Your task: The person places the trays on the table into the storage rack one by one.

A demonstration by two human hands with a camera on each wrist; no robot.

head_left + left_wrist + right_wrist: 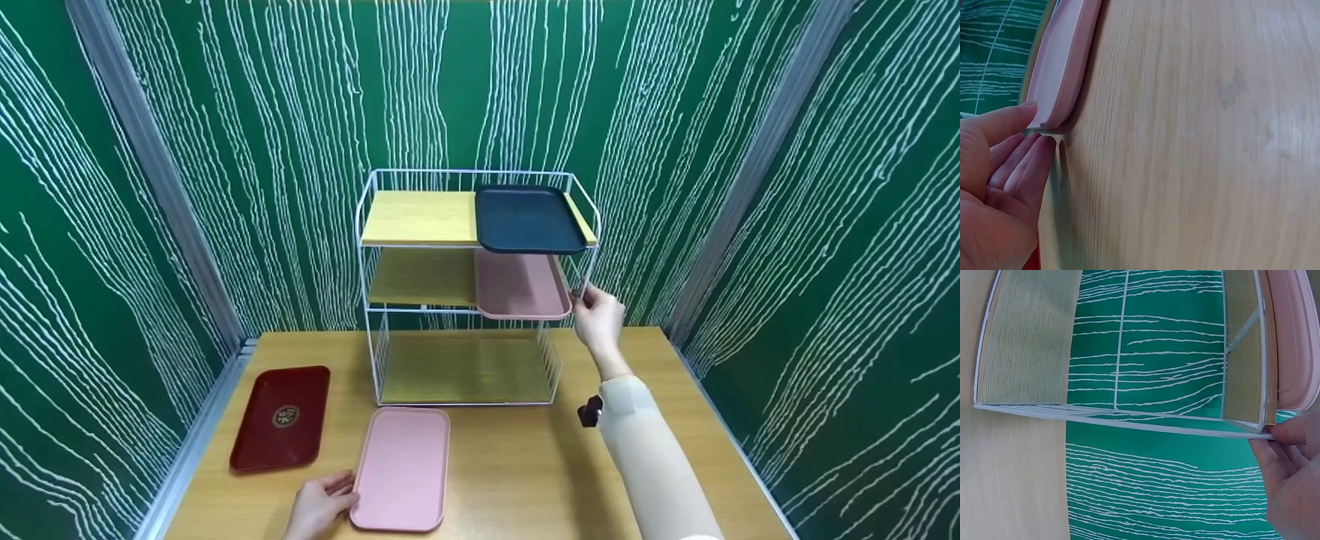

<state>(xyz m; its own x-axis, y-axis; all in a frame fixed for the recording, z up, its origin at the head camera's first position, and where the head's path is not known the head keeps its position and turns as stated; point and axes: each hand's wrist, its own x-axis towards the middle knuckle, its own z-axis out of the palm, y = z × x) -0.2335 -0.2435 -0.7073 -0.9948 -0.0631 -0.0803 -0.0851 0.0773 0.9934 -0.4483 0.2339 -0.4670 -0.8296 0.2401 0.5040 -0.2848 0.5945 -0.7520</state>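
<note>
My left hand (321, 506) is at the left edge of a pink tray (401, 471) lying flat on the table. In the left wrist view its thumb is on the rim of that tray (1061, 67) near a corner, with the fingers close below. My right hand (600, 319) pinches the right front post of a white wire shelf rack (367, 337). The right wrist view shows thumb and fingers of that hand (1294, 467) on the thin bar beside the middle board. Another pink tray (520, 285) rests on the middle shelf, above it a dark tray (531, 219) on the top shelf.
A dark red tray (282, 418) with a round emblem lies on the left of the wooden table (517, 480). The rack has three yellowish boards; the lowest board (465, 367) is at table level. Green walls (465, 82) with white lines stand behind and at both sides.
</note>
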